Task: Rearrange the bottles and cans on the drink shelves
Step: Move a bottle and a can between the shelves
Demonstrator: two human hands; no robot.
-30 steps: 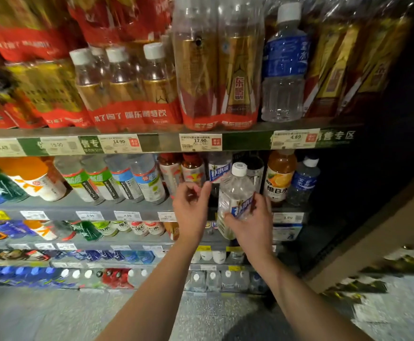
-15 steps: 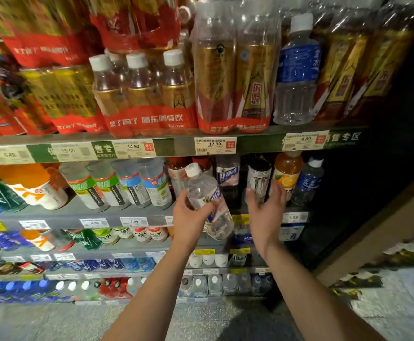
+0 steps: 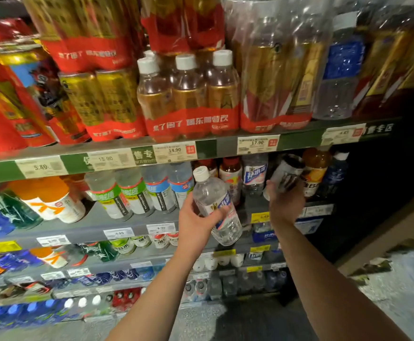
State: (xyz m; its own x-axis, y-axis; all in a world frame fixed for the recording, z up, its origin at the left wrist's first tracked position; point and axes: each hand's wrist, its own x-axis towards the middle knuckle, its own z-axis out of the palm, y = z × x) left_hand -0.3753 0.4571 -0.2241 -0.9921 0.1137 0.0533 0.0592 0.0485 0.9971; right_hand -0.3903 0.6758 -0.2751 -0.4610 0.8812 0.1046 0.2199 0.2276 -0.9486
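Your left grip [image 3: 196,217] clasps the clear bottle [image 3: 217,205], tilted clear of the shelf [image 3: 127,223]; beside it, your right grip [image 3: 286,200] closes around the dark can [image 3: 287,173], evidently to swap places.

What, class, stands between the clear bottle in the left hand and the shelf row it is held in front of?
The clear bottle is gripped, tilted, in the left hand in front of the second shelf. Directly behind it a red-capped bottle stands on the shelf, so that spot is taken. The right hand grips a dark can just beside it.
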